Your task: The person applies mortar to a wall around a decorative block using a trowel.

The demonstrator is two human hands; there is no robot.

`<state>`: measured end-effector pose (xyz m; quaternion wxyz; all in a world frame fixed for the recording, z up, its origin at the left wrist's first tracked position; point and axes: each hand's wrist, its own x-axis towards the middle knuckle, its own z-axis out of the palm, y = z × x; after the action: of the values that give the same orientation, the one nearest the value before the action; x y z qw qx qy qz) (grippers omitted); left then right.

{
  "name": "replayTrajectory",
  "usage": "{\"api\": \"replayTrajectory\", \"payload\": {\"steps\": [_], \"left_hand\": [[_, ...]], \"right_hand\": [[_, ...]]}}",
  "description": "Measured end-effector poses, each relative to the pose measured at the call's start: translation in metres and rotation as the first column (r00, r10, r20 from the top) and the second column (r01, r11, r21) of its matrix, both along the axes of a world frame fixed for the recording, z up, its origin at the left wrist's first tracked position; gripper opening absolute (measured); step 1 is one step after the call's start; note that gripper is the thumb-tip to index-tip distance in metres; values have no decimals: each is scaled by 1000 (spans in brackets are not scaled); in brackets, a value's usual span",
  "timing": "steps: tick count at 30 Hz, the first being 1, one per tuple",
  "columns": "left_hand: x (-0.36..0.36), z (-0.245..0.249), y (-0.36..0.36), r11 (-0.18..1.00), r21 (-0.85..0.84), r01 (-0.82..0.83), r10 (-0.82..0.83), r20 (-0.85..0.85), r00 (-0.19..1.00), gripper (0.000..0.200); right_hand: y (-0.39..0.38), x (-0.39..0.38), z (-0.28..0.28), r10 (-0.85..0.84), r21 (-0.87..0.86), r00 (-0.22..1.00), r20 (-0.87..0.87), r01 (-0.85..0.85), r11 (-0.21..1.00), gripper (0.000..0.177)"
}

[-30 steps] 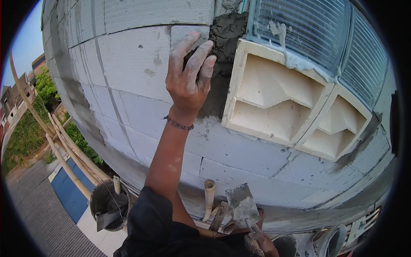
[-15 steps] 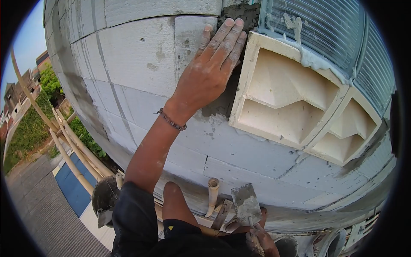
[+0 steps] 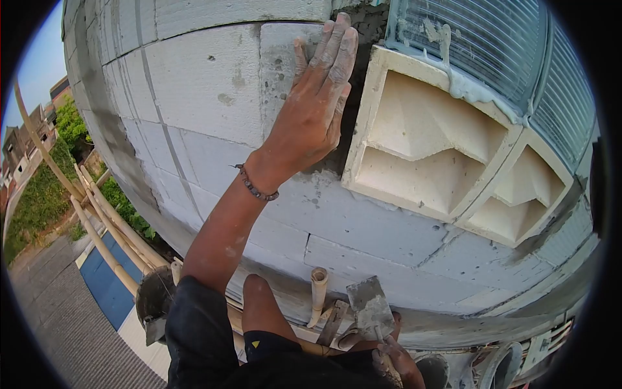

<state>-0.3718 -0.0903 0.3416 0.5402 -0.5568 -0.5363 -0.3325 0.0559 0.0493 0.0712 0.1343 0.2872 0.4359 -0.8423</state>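
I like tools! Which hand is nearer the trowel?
Right. The right hand holds the trowel by its handle; the left hand presses the wall, high above it.

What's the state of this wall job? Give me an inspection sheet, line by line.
Surface: block wall, grey joints.
Job's things: narrow block set beside wet mortar and a cream vent block; trowel.
Clutter: bucket and bamboo stub below.
Hands: left hand flat on the narrow block; right hand grips the trowel.
Cables: nothing seen.
Surroundings: bamboo poles, greenery, houses at left.
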Motion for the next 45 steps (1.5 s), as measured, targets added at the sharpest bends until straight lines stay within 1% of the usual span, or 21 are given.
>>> {"api": "replayTrajectory", "payload": {"steps": [1,3,4,6,9,10,15,16,19,21,22,23,25,27,29,32,34,36,37,38,45], "left_hand": [[-1,-1,2,1000,0,0,0,4,1000,65],[-4,-3,6,967,68,-244,245,-12,969,56],[-5,-4,8,967,63,-246,247,-10,969,56],[-4,-3,11,856,210,-472,490,-40,871,57],[0,0,13,807,169,-565,573,0,819,63],[10,3,10,814,55,-578,576,51,816,60],[8,8,4,819,-76,-569,573,50,818,63],[-7,8,0,790,-34,-612,604,-121,788,65],[21,13,-12,793,-47,-608,598,-140,790,67],[-4,6,-16,970,-92,-225,222,-44,974,69],[-6,9,-24,994,-63,-85,85,-12,996,75],[-7,5,-29,996,-56,-67,67,-17,998,75],[-10,-14,-30,975,188,-122,136,-65,989,66],[-10,-37,-20,958,186,-219,219,23,975,70],[-8,-49,-15,904,-18,-428,428,81,900,68],[-12,-48,-12,885,-13,-465,465,40,884,67],[-10,-45,-6,882,-29,-471,471,9,882,66],[-1,-45,-7,773,-77,-629,628,-39,777,64],[-7,-48,-1,764,-104,-636,639,-3,769,64],[-20,-44,9,890,8,-455,454,-86,887,65],[-2,-38,-18,862,-123,-493,482,-109,870,66]], "right_hand": [[2,2,-4,7,1,1000,-4,-7,1000,45],[3,4,-4,-10,-10,1000,16,10,1000,43],[4,5,-4,-29,-18,999,34,29,999,42],[8,5,-6,-31,-15,998,57,32,999,42],[16,4,-9,-23,-32,995,98,26,999,41],[18,3,-10,-17,-38,994,112,22,999,41],[34,-8,-14,33,-52,984,173,-25,998,40],[35,-11,-14,44,-41,983,179,-37,998,40],[37,-9,-12,65,6,980,188,-68,998,39],[38,-5,-7,73,32,978,195,-80,996,39],[39,-2,-6,70,42,977,200,-80,996,39],[40,0,-6,65,48,977,204,-76,996,39],[42,10,-18,34,47,977,210,-45,998,38],[41,14,-27,-10,25,977,215,4,1000,36],[30,2,-12,6,60,968,250,-22,998,34],[44,10,-50,94,68,961,258,-115,991,35],[34,8,-42,88,34,959,268,-101,994,37],[23,-13,-14,56,37,948,313,-71,997,38],[26,-14,-17,91,62,948,304,-115,991,37],[26,-14,-16,111,69,935,335,-143,987,37],[28,-31,-11,234,175,936,263,-285,942,29]]}}
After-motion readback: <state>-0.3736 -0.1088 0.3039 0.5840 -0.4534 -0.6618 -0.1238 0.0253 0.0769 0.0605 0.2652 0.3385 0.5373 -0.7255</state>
